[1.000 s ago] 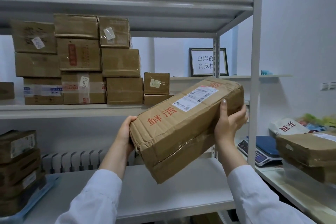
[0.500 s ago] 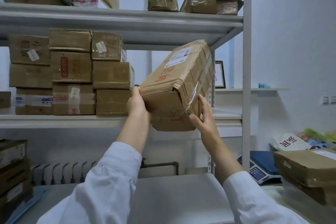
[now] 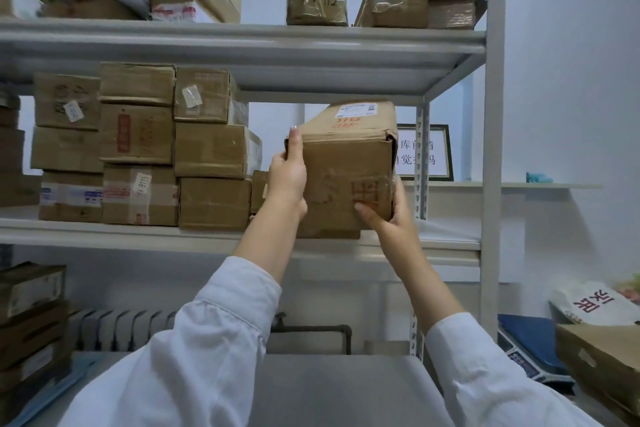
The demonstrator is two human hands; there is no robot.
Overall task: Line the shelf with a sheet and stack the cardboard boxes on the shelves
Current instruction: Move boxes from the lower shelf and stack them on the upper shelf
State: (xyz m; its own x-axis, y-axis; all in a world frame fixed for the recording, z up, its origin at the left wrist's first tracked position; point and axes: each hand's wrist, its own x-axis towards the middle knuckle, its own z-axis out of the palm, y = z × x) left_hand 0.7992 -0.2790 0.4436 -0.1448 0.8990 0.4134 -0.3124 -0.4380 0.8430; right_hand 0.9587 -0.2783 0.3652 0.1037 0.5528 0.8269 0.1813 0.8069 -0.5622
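1. Shelf rack (image 3: 493,156), white metal, fills most of the view. Top shelf holds loose boxes; middle shelf (image 3: 114,234) has a box stack (image 3: 138,149) three high on its left half, packed tight.
2. Long box (image 3: 349,163) in both hands, at the middle shelf, just right of the stack. Long axis runs away from the person, into the rack; short end faces the camera, shipping label on the top face near the far end. Bottom front edge sits at the shelf lip; can't tell if it rests fully.
3. Small box (image 3: 259,191) sits between stack and long box, partly hidden by the wrist.
4. Left hand (image 3: 289,177): grip flat on the box's left side, thumb up along the edge.
5. Right hand (image 3: 388,211): grip cupped around the lower right corner, fingers pressed to the end face.
6. Framed sign (image 3: 424,152) behind the box, w/ a rack post crossing it.
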